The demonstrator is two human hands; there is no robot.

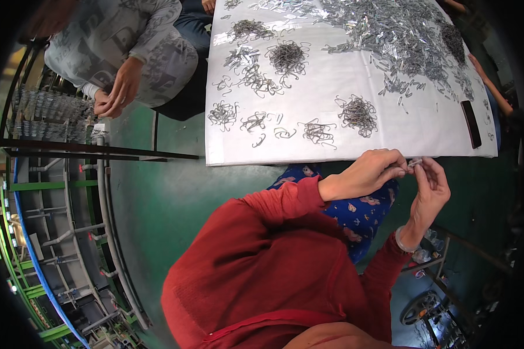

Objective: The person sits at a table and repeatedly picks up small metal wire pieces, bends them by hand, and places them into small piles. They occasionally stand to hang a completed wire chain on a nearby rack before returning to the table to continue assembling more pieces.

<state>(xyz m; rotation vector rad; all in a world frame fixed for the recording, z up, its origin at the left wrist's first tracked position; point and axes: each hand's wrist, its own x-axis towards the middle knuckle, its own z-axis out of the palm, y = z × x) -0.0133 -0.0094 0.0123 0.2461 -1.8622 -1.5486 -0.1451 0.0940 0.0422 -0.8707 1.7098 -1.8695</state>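
Note:
Just off the table's near edge, my left hand [370, 173] and my right hand [432, 185] meet, fingertips almost touching. Both are closed in a pinch around a small shiny greyish piece [414, 163]. Its kind is too small to make out, and the fingers partly cover it. On the white tabletop [308, 154] in front of my left hand lies a tangled pile of bent wire hooks [357, 115]. A looser bunch of hooks [319, 132] sits left of it.
More hook piles [287, 56] dot the table's left half. A broad spread of flat metal pieces [384, 43] covers its far right. A dark, phone-like slab [471, 124] lies near the right edge. Another person's hands [121, 90] work beside a metal rack [52, 116] at left.

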